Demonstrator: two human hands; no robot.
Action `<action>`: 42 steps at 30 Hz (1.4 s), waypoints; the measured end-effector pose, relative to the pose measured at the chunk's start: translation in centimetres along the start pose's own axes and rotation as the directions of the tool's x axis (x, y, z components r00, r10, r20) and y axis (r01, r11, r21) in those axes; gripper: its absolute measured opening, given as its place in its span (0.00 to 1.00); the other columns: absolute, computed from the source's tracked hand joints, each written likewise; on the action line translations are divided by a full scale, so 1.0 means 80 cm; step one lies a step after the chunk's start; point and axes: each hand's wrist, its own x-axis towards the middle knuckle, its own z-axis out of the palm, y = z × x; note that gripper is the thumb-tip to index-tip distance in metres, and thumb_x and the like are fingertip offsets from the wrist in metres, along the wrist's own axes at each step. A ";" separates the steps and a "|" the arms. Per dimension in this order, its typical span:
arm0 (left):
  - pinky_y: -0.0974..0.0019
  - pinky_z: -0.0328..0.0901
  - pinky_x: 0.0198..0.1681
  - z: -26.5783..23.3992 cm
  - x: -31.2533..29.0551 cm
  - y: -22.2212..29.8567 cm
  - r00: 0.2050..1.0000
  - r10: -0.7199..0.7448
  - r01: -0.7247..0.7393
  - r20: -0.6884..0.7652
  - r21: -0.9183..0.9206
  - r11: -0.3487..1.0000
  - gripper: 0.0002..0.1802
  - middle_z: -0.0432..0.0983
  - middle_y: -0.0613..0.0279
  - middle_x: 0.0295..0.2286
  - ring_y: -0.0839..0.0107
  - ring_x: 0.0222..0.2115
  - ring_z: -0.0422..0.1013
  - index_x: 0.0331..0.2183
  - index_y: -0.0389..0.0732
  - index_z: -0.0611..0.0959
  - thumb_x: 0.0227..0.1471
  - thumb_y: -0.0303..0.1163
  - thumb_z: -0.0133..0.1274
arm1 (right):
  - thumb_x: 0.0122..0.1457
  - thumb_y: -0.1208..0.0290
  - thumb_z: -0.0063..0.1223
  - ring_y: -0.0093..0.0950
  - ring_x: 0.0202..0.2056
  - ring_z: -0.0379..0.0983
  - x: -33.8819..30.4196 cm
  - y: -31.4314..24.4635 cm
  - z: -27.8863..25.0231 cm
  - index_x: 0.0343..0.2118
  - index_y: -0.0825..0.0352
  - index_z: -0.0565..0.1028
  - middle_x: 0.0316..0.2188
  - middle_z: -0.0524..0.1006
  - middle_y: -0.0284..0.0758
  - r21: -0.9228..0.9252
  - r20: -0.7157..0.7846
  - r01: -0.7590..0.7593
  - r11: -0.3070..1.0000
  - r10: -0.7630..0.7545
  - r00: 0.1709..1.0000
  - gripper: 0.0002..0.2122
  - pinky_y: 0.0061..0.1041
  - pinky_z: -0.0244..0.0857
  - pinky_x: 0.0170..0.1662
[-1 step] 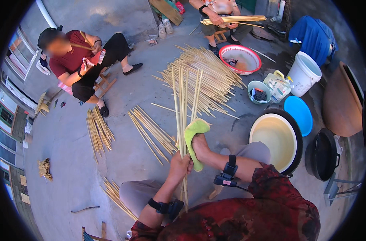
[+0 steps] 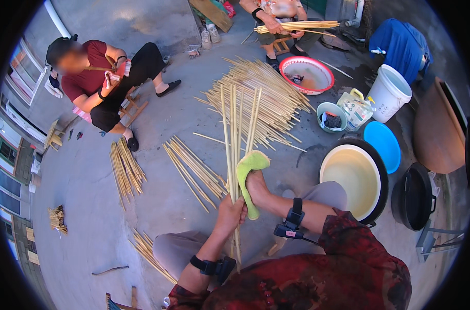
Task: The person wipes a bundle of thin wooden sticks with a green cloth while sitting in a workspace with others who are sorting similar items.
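Note:
My left hand (image 2: 229, 213) is closed round the lower part of a small bunch of pale, thin sticks (image 2: 233, 134), whose upper ends fan out away from me. A light green cloth (image 2: 251, 164) lies against the bunch just above that grip. My right hand (image 2: 257, 187) holds the cloth from the right side, its fingertips hidden behind it. Beyond the bunch, a large heap of similar sticks (image 2: 261, 95) spreads over the ground. Smaller piles of sticks (image 2: 196, 168) lie to the left of my hands.
A cream basin (image 2: 351, 178) of liquid sits in a black tub on my right. Near it are a blue basin (image 2: 382, 146), a white bucket (image 2: 391, 93) and a red-rimmed basin (image 2: 307, 75). One person (image 2: 95, 77) sits at the left; another (image 2: 281, 23) holds sticks at the back.
My hands, the cloth and the bunch keep almost the same place. The whole view has shifted slightly. At the left, the seated person's stick and hand have moved lower.

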 end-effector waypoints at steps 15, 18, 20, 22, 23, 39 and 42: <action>0.80 0.54 0.14 -0.080 -0.130 0.009 0.955 -0.198 0.156 0.223 0.192 0.969 0.05 0.62 0.71 0.16 0.84 0.14 0.58 0.30 0.39 0.67 0.52 0.30 0.41 | 0.53 0.71 0.43 0.27 0.20 0.67 0.124 -0.099 -0.102 0.28 0.64 0.68 0.21 0.68 0.33 0.250 -0.297 0.355 0.901 -0.278 0.913 0.04 0.27 0.63 0.21; 0.79 0.54 0.14 -0.124 -0.183 0.001 0.944 -0.230 0.182 0.236 0.209 0.961 0.05 0.63 0.70 0.17 0.83 0.14 0.58 0.30 0.38 0.67 0.52 0.29 0.42 | 0.52 0.70 0.45 0.27 0.23 0.67 0.168 -0.159 -0.206 0.27 0.64 0.68 0.22 0.68 0.33 0.251 -0.386 0.611 0.751 -0.501 0.774 0.04 0.28 0.64 0.25; 0.79 0.54 0.14 -0.155 -0.210 -0.005 0.946 -0.274 0.248 0.173 0.159 0.956 0.05 0.63 0.69 0.17 0.83 0.13 0.58 0.30 0.38 0.67 0.52 0.29 0.42 | 0.50 0.68 0.49 0.27 0.22 0.65 0.145 -0.190 -0.166 0.27 0.62 0.67 0.21 0.66 0.30 0.485 -0.529 0.649 0.586 -0.394 0.751 0.05 0.27 0.60 0.24; 0.78 0.55 0.14 -0.163 -0.220 -0.012 0.968 -0.251 0.250 0.018 0.043 0.967 0.05 0.64 0.68 0.17 0.82 0.13 0.59 0.30 0.36 0.67 0.52 0.28 0.42 | 0.51 0.65 0.47 0.29 0.23 0.66 0.110 -0.190 -0.135 0.27 0.61 0.67 0.20 0.65 0.30 0.328 -0.424 0.562 0.759 -0.413 0.806 0.06 0.28 0.62 0.25; 0.78 0.55 0.14 -0.157 -0.208 -0.003 0.974 -0.225 0.224 -0.007 -0.049 0.973 0.06 0.64 0.67 0.17 0.81 0.13 0.60 0.29 0.36 0.67 0.52 0.29 0.41 | 0.53 0.64 0.45 0.28 0.24 0.68 0.107 -0.176 -0.134 0.30 0.61 0.68 0.22 0.67 0.30 0.362 -0.166 0.435 0.825 -0.402 0.900 0.07 0.28 0.64 0.28; 0.58 0.63 0.21 -0.093 -0.029 -0.015 0.936 0.350 -0.251 0.040 0.772 0.584 0.09 0.70 0.53 0.19 0.60 0.18 0.70 0.32 0.35 0.66 0.47 0.29 0.42 | 0.53 0.63 0.46 0.25 0.29 0.68 0.024 0.028 -0.025 0.37 0.63 0.67 0.29 0.70 0.31 0.127 0.123 -0.280 0.952 0.265 0.956 0.12 0.27 0.64 0.31; 0.55 0.64 0.23 -0.055 -0.007 -0.003 0.974 0.228 -0.082 -0.009 0.919 0.387 0.10 0.70 0.50 0.20 0.54 0.20 0.70 0.32 0.34 0.66 0.44 0.27 0.42 | 0.53 0.67 0.45 0.26 0.29 0.68 0.027 0.036 -0.027 0.34 0.65 0.68 0.28 0.71 0.33 0.163 0.147 -0.269 0.949 0.246 0.958 0.09 0.27 0.64 0.33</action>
